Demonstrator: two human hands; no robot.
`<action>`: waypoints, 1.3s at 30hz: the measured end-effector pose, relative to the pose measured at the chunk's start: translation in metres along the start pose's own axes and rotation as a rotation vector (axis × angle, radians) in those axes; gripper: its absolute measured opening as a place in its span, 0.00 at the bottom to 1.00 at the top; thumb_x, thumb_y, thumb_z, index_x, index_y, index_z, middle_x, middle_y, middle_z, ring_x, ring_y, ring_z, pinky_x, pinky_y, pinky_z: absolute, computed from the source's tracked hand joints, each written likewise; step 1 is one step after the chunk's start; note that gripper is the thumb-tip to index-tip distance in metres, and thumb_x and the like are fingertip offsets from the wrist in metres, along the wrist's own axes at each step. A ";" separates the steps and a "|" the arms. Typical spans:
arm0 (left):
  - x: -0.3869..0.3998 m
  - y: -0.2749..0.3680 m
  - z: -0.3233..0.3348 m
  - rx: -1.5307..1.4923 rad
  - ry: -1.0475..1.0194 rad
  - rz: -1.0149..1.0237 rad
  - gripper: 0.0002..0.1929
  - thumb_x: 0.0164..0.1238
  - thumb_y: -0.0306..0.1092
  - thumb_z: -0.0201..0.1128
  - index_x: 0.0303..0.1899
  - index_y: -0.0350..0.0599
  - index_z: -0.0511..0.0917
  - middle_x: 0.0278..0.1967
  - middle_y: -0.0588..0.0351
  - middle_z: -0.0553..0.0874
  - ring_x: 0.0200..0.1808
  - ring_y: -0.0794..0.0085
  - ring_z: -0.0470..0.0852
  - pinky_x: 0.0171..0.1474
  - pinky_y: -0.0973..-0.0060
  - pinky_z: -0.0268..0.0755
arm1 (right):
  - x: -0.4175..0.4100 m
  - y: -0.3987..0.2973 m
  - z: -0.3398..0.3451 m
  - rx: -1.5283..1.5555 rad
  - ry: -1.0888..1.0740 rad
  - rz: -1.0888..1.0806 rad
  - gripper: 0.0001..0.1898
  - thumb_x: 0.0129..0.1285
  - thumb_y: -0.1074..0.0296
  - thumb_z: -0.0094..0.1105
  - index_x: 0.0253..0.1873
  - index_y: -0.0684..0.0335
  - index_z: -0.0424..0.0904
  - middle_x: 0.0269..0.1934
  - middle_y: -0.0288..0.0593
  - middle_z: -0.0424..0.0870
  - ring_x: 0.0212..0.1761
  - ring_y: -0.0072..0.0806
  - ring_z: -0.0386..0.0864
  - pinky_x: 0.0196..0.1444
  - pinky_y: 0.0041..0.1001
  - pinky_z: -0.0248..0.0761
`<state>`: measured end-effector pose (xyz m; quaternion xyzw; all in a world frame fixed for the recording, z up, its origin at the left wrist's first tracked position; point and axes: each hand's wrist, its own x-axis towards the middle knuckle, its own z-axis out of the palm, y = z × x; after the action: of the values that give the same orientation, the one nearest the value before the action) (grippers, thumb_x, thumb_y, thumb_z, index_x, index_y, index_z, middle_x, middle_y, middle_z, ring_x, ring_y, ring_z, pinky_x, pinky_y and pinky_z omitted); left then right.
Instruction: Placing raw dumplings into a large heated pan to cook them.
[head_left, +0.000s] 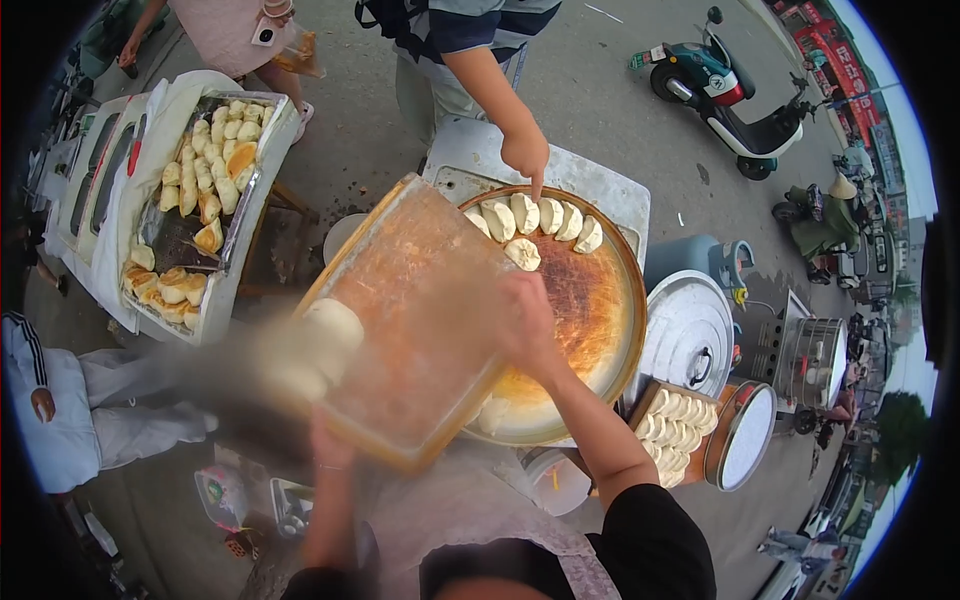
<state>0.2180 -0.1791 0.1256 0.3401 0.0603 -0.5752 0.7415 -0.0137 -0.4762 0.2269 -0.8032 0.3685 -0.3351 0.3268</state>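
Note:
My left hand (331, 444) is at the near edge of a wooden board (405, 277), its fingers hidden by blur and the board's rim. A pale mass of dough (328, 330) lies at the board's left side, partly smeared out. The board overlaps a round griddle (592, 330) with a browned surface. Over the griddle, at the board's right edge, my right hand (529, 319) has its fingertips just short of a raw dumpling (523, 255). Whether it pinches anything cannot be made out. Several raw dumplings (551, 216) form an arc along the griddle's far rim.
Across the griddle another person's hand (527, 154) points down at the dumplings. A tray (259, 202) of cooked buns stands at left. At right are a metal lid (688, 330), a gas cylinder (686, 256) and a board of raw dumplings (675, 431). A scooter (727, 97) is parked beyond.

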 end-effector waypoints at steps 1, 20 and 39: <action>-0.004 0.003 0.007 0.029 -0.031 -0.046 0.32 0.73 0.56 0.56 0.69 0.42 0.65 0.63 0.52 0.77 0.63 0.58 0.76 0.67 0.56 0.66 | -0.008 -0.019 0.015 -0.049 -0.117 -0.069 0.20 0.57 0.70 0.69 0.54 0.62 0.75 0.52 0.51 0.73 0.55 0.46 0.74 0.57 0.37 0.69; -0.030 -0.019 0.005 0.138 0.039 -0.157 0.28 0.74 0.50 0.57 0.67 0.42 0.67 0.62 0.52 0.77 0.63 0.61 0.76 0.68 0.59 0.66 | -0.026 -0.086 0.110 0.036 -0.296 0.192 0.21 0.67 0.64 0.60 0.61 0.65 0.71 0.50 0.52 0.74 0.52 0.46 0.75 0.55 0.39 0.71; -0.024 0.016 0.011 0.030 0.072 0.207 0.31 0.77 0.54 0.52 0.71 0.45 0.62 0.68 0.52 0.72 0.66 0.57 0.72 0.68 0.53 0.65 | -0.043 0.268 -0.089 -0.026 0.589 0.834 0.26 0.50 0.69 0.74 0.53 0.69 0.76 0.44 0.48 0.83 0.46 0.35 0.82 0.49 0.33 0.76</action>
<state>0.2210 -0.1642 0.1529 0.3760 0.0428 -0.4838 0.7891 -0.2044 -0.6036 0.0570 -0.4633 0.7382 -0.3839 0.3049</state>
